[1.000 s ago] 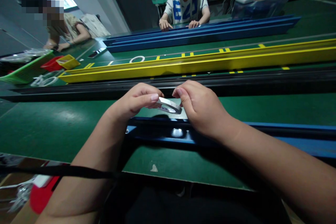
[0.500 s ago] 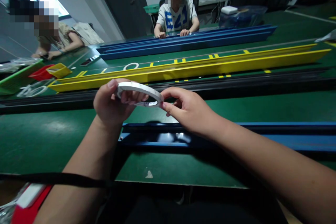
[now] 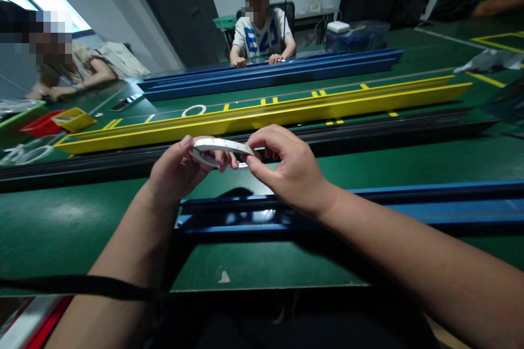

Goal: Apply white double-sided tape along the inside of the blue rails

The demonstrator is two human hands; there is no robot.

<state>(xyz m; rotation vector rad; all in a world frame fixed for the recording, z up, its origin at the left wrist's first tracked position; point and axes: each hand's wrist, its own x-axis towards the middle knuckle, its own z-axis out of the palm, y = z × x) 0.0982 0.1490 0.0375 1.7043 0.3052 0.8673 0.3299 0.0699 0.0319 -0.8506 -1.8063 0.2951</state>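
Observation:
A narrow white roll of tape (image 3: 223, 145) is held up between my two hands, over the near blue metal channel (image 3: 409, 208). My left hand (image 3: 174, 166) grips the roll's left side, thumb on the outer edge and fingers reaching through and under the ring. At the opposite side, thumb and forefinger of my right hand (image 3: 289, 166) pinch the rim. Whether a loose tape end lies between those right fingertips is too small to tell. The channel lies lengthwise on the green table (image 3: 82, 240), below my hands and right forearm.
Beyond my hands lie a black bar (image 3: 102, 166), a yellow channel (image 3: 286, 112) and more blue channels (image 3: 266, 76). Another white ring (image 3: 194, 110) rests behind the yellow channel. Red (image 3: 41, 123) and yellow bins (image 3: 76, 120) stand left. Two people (image 3: 262, 32) sit across the table.
The roll has tilted flatter, showing less of its opening, and sits slightly lower. My right fingers have shifted over its right rim. The whole view has moved a little.

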